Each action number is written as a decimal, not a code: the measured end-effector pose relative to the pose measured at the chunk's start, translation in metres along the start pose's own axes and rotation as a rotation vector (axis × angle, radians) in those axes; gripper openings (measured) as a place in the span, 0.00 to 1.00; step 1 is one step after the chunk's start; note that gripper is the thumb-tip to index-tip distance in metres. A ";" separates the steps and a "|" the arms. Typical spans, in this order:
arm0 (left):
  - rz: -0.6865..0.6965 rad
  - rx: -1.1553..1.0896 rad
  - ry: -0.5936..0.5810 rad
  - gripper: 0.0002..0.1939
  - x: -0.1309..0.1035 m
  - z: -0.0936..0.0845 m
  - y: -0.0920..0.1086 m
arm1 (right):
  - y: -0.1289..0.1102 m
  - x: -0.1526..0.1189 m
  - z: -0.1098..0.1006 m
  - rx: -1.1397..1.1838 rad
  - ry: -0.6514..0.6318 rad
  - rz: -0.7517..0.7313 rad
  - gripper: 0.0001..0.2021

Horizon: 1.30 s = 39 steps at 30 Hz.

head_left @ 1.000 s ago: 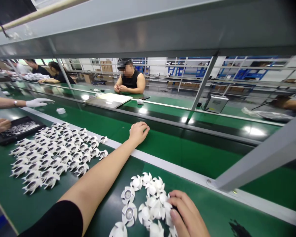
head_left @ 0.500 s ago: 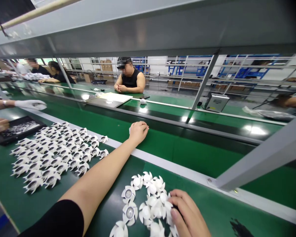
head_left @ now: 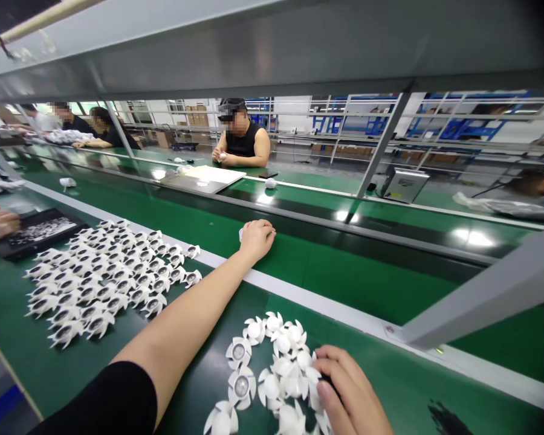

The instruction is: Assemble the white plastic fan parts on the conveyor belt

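So the left hand [head_left: 257,240] is loosely curled over the green conveyor belt [head_left: 308,269], some whitish bit [head_left: 241,234] peeking out beside it, can't tell if it's gripped. Right hand's [head_left: 353,393] half-curled, touching white plastic bladed fan wheels [head_left: 294,376] just left of it, grip unclear. More white fan wheels [head_left: 95,315] sit left of the left hand.
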State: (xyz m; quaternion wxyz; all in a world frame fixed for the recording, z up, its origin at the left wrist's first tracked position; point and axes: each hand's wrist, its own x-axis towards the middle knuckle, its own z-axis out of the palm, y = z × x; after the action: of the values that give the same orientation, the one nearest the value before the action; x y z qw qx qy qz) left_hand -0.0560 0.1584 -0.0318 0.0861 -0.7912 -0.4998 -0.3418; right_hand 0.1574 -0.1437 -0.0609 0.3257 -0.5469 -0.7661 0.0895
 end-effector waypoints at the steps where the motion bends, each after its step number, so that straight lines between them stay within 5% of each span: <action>1: -0.002 0.000 -0.003 0.10 0.000 0.000 0.000 | -0.001 0.001 -0.001 0.008 -0.005 0.006 0.11; 39: 0.042 -0.141 -0.116 0.08 0.000 -0.001 0.004 | -0.002 0.003 -0.002 -0.011 0.002 -0.035 0.10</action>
State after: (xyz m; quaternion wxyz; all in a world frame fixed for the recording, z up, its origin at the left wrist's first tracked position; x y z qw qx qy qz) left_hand -0.0528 0.1557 -0.0305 0.0082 -0.8241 -0.4617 -0.3280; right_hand 0.1568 -0.1421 -0.0568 0.3249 -0.5353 -0.7757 0.0788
